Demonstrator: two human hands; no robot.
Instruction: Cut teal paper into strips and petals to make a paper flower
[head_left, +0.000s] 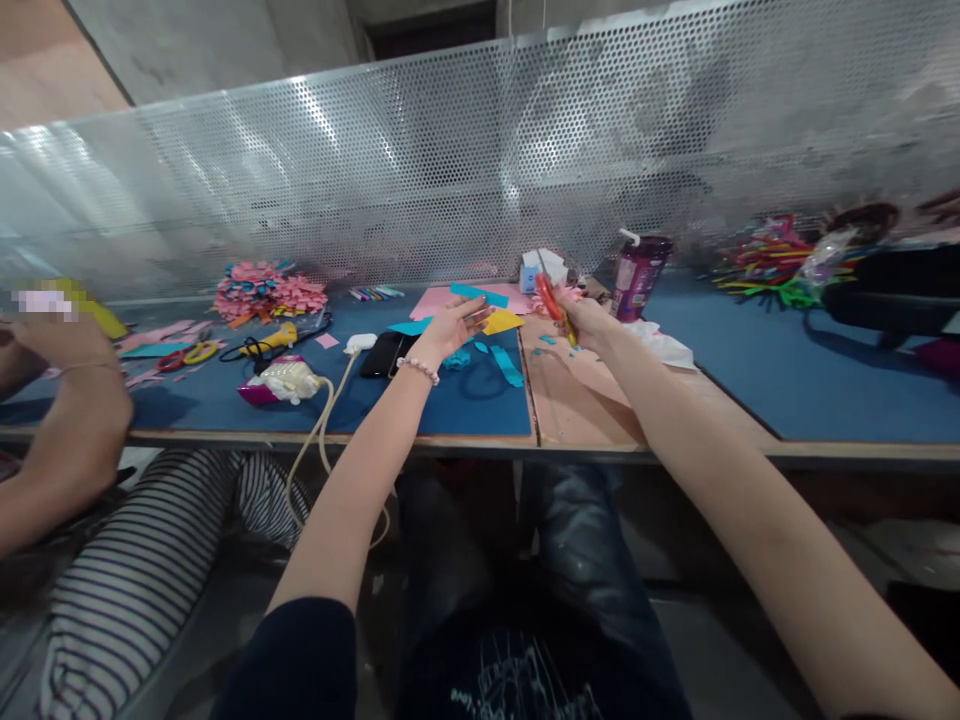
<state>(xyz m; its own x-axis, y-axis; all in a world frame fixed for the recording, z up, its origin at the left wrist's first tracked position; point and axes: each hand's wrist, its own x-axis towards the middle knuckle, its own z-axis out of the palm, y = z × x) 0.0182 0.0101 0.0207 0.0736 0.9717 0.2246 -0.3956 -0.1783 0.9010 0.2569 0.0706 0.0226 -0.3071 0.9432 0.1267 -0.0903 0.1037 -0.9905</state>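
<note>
My left hand (455, 328), a beaded bracelet at its wrist, reaches over the table with its fingers stretched out and apart. Just beyond its fingertips is a blue paper strip (478, 294); whether they touch cannot be told. A yellow paper piece (502, 321) shows beside the fingers, and a pink sheet (429, 301) lies behind. My right hand (587, 322) is closed around the red and yellow handles of a pair of scissors (551, 300), its blades pointing up and away. Below the hands lie cut blue paper scraps (507, 366).
A purple drink cup (642, 278) with a straw stands right of my right hand, near crumpled white tissue (660, 345). Leftward are a black phone (382, 354), a corded glue gun (281, 382) and a pink paper pile (262, 292). A co-worker's arm (79, 400) is at far left.
</note>
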